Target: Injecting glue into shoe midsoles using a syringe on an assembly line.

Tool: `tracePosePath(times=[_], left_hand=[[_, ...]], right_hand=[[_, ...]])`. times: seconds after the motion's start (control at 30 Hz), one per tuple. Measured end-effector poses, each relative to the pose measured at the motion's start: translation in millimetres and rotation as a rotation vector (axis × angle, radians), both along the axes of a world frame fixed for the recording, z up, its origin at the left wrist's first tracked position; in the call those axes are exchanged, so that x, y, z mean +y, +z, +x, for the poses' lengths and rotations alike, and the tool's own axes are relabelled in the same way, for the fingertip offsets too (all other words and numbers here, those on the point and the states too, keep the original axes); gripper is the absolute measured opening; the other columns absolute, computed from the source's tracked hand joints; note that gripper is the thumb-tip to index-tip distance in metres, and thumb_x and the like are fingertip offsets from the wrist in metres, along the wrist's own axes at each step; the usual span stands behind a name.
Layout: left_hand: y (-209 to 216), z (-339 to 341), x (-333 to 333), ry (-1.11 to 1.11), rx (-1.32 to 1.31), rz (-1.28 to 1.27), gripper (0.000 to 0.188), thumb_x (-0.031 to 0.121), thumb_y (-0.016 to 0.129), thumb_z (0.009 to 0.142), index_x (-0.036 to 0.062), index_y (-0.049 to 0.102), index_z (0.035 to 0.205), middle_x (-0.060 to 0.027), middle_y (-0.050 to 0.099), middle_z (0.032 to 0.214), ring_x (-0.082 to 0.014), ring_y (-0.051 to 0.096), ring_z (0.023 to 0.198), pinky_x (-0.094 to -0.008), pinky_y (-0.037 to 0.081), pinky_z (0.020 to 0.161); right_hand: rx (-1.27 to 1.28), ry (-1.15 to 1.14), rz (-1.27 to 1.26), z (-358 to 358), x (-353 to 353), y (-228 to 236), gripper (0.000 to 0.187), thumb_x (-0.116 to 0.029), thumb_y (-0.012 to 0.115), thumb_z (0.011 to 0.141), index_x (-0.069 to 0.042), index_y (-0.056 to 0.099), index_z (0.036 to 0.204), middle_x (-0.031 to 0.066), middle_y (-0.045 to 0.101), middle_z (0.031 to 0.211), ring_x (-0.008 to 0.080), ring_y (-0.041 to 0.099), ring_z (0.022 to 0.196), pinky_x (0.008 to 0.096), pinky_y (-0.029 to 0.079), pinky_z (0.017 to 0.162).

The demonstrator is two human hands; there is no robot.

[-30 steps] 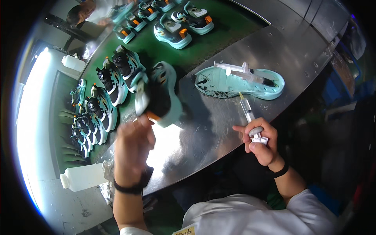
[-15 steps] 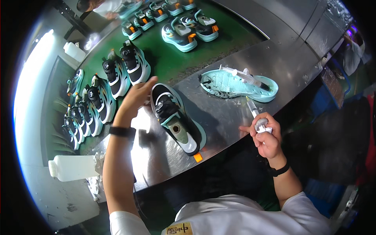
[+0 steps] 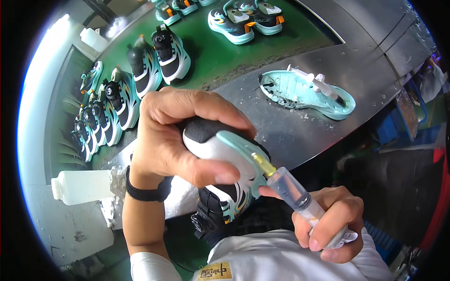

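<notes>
My left hand (image 3: 161,136) is wrapped around the toe end of a black, white and teal sneaker (image 3: 218,147), lifted close to me and tilted with its laces and collar toward my body. In my right hand (image 3: 335,222) is a clear syringe (image 3: 291,189) with a yellow tip. That tip meets or nearly meets the teal sole edge by the toe; I cannot tell whether it touches. My right index finger reaches toward the shoe's side. Beyond, on the metal table, a loose teal sole (image 3: 281,89) with dark smears carries another syringe (image 3: 323,86).
Several sneakers (image 3: 123,100) stand in a row on the green surface (image 3: 206,61) at left, with a pair (image 3: 232,25) farther back. A white plastic bottle (image 3: 82,187) lies at the left edge. The metal table (image 3: 300,133) has its near edge in front of me.
My left hand has taken hold of the sneaker, lifted it from the table and turned it around. My right hand has brought the syringe from beside the loose sole down to the sneaker's edge.
</notes>
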State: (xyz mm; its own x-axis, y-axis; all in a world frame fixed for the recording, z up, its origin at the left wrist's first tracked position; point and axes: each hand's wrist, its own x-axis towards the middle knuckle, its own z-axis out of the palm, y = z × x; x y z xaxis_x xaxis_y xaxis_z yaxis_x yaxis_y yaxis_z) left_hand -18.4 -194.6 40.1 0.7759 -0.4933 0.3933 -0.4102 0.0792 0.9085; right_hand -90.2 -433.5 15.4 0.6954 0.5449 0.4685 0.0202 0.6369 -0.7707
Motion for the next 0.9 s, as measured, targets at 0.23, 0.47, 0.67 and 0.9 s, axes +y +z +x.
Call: tracePosePath(times=[0.23,0.47,0.67,0.9], left_hand=[[1,7,-6,-0.108,-0.135,0.016,0.053,0.029,0.088,0.049,-0.0036,0.062,0.083,-0.0186,0.064,0.074,-0.0267,0.067,0.068,-0.0332,0.056,0.06],[4,7,-11,-0.111,-0.144,0.06,0.055,0.025,0.089,0.047,-0.0057,0.062,0.083,-0.0198,0.064,0.075,-0.0257,0.067,0.067,-0.0313,0.056,0.06],[6,4,-15,-0.1,-0.135,0.053,0.054,0.023,0.09,0.045,-0.0054,0.062,0.082,-0.0196,0.064,0.075,-0.0256,0.067,0.068,-0.0317,0.056,0.06],[-9,10,2,-0.116,-0.132,-0.022,0.058,0.026,0.088,0.05,-0.0018,0.059,0.092,-0.0202,0.063,0.081,-0.027,0.065,0.071,-0.0342,0.056,0.06]], right_hand=[[-0.02,0.046,-0.03,5,-1,11,0.019,-0.005,0.063,0.065,0.0,0.058,0.083,0.0148,0.058,0.065,0.0192,0.052,0.05,0.0336,0.043,0.06],[-0.044,0.011,-0.052,5,-3,15,0.019,-0.003,0.061,0.064,0.0,0.058,0.082,0.0155,0.058,0.065,0.019,0.052,0.051,0.0299,0.042,0.051],[-0.02,-0.018,-0.089,-1,-6,13,0.018,-0.001,0.06,0.063,0.001,0.058,0.081,0.0165,0.057,0.066,0.0179,0.052,0.051,0.0247,0.036,0.04],[0.108,0.091,-0.049,-5,-5,-5,0.019,0.001,0.059,0.065,-0.002,0.055,0.084,0.0133,0.056,0.064,0.0185,0.053,0.052,0.0655,0.025,0.092]])
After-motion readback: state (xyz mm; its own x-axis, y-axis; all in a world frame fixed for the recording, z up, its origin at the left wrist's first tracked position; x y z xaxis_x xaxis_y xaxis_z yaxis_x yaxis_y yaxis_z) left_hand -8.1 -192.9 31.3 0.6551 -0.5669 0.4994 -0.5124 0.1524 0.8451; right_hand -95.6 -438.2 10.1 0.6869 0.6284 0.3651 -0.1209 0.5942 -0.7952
